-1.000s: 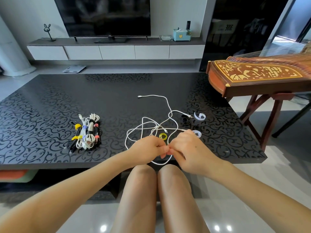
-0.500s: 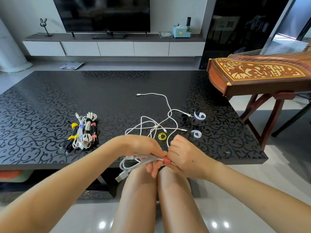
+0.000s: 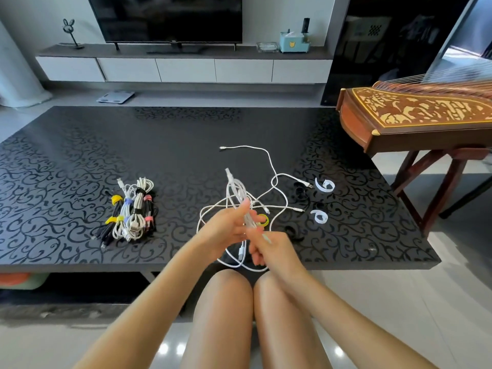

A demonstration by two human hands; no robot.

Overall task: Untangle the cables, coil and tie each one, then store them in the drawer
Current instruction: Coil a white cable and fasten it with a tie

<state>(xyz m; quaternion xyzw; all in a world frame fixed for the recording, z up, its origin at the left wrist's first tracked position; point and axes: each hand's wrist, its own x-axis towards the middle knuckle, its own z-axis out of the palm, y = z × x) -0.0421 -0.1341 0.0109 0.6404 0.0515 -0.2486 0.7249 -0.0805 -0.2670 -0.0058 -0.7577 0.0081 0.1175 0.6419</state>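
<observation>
While the L hand (image 3: 226, 230) grips a folded white cable (image 3: 234, 187) upright above the table (image 3: 80, 155) near edge, the R hand (image 3: 269, 249), blurred, pinches its lower part; tied bundles (image 3: 130, 211) lie well left, 2 white ties (image 3: 325, 185) right.

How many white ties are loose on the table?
2. One white tie lies on the table toward its right side. The second white tie lies just nearer the person. More may be hidden.
</observation>
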